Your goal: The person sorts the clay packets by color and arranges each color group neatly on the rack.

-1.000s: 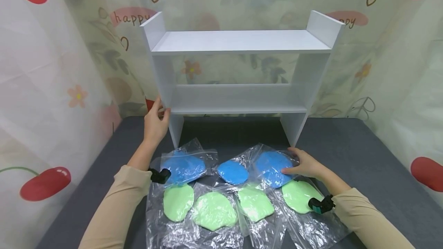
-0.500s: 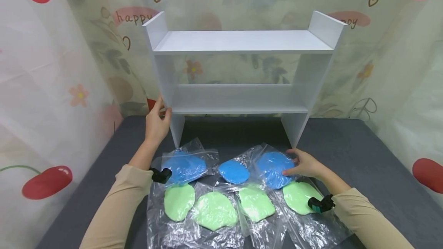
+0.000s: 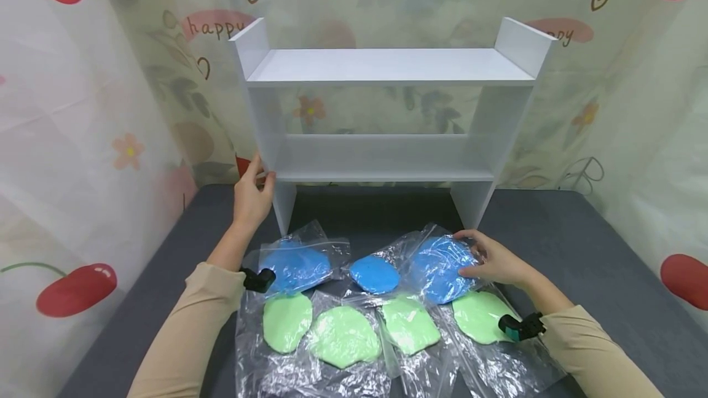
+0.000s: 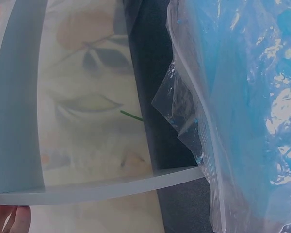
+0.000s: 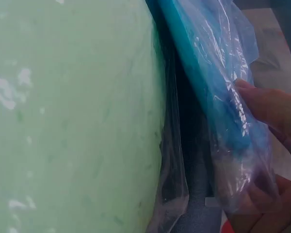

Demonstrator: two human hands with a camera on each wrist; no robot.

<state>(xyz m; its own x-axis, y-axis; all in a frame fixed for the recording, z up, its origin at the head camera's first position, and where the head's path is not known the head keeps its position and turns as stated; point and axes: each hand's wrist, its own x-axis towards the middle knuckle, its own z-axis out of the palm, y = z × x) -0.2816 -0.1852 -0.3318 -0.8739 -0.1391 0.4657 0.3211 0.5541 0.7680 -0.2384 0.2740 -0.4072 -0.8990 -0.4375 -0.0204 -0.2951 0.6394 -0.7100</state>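
My left hand (image 3: 251, 195) touches the outer left side of a white shelf unit (image 3: 381, 158), at middle-board height; its fingertips (image 4: 22, 217) press against the panel in the left wrist view. My right hand (image 3: 495, 258) pinches the right edge of a clear zip bag with a flat blue lump (image 3: 442, 269) in it. In the right wrist view the thumb lies on this blue bag (image 5: 218, 73), and fingers show through the plastic behind it. To its left lie a smaller blue lump (image 3: 374, 274) and another bagged blue lump (image 3: 295, 265), both in clear plastic.
Several bagged light green lumps (image 3: 344, 336) lie in a row in front of the blue ones on the dark grey table (image 3: 544, 232). The shelf stands behind the bags, with a printed curtain (image 3: 387, 11) at the back and sides. A thin cord (image 3: 586, 171) hangs at right.
My right hand has shifted slightly and taken a grip on the bag's edge, raising and wrinkling it. My left hand stays at the shelf's side.
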